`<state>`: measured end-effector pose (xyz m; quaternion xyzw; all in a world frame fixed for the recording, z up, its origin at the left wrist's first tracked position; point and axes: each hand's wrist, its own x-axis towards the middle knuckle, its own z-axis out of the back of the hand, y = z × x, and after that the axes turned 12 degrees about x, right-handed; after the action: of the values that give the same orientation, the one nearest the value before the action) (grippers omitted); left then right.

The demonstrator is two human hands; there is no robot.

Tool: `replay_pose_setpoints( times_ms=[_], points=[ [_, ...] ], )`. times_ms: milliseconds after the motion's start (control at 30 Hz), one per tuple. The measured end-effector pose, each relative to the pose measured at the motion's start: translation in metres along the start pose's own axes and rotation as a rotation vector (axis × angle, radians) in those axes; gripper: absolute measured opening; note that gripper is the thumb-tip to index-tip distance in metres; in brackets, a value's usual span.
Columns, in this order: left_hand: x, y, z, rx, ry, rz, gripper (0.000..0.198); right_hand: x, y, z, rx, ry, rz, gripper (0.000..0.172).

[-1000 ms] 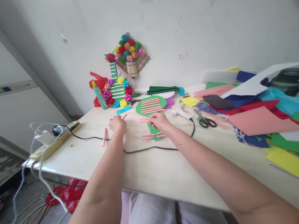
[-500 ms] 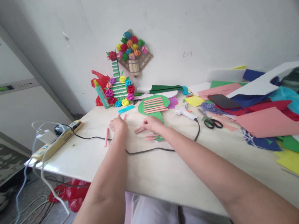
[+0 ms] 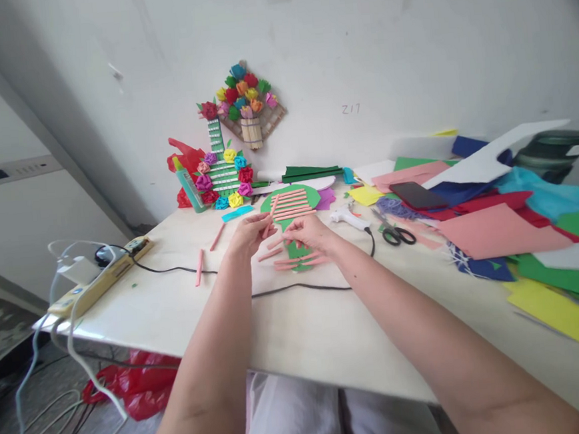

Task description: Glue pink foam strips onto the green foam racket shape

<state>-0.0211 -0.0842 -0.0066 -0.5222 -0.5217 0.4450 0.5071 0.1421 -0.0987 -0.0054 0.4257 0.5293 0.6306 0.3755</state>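
A loose pink paper stick (image 3: pixel 200 266) lies on the table (image 3: pixel 298 323), left of my hands. My left hand (image 3: pixel 249 233) was flat on the table half a second ago. It has lifted and now pinches a pink stick (image 3: pixel 273 207) tilted up over the green paper cutout (image 3: pixel 297 250). My right hand (image 3: pixel 312 232) hovers half-curled just beside it, above the cutout's stem; I cannot tell whether it grips anything.
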Motion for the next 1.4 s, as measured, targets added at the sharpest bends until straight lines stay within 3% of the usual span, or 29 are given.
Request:
replay_pose_setpoints(
  times_ms=[167, 367, 667, 900, 1133, 1400],
  points=[
    [-0.009, 0.004, -0.024, -0.014, 0.124, 0.086, 0.029, -0.017, -0.003, 0.016, 0.155, -0.093, -0.069, 0.008],
    [-0.014, 0.013, -0.025, 0.029, 0.234, 0.107, 0.041, -0.021, -0.005, 0.022, 0.244, -0.124, -0.082, 0.01],
    [-0.011, 0.021, -0.029, -0.009, 0.239, 0.127, 0.037, -0.017, -0.013, 0.021, 0.359, -0.194, -0.063, 0.014],
    [-0.016, 0.016, -0.033, 0.002, 0.234, 0.149, 0.035, -0.012, -0.022, 0.02, 0.465, -0.158, -0.106, 0.016],
    [-0.015, 0.015, -0.033, -0.001, 0.328, 0.17, 0.004, -0.016, -0.013, 0.023, 0.484, -0.174, -0.126, 0.009],
    [-0.018, 0.009, -0.029, 0.098, 0.444, 0.277, 0.02, -0.016, -0.014, 0.028, 0.445, -0.139, -0.071, 0.01]
  ],
)
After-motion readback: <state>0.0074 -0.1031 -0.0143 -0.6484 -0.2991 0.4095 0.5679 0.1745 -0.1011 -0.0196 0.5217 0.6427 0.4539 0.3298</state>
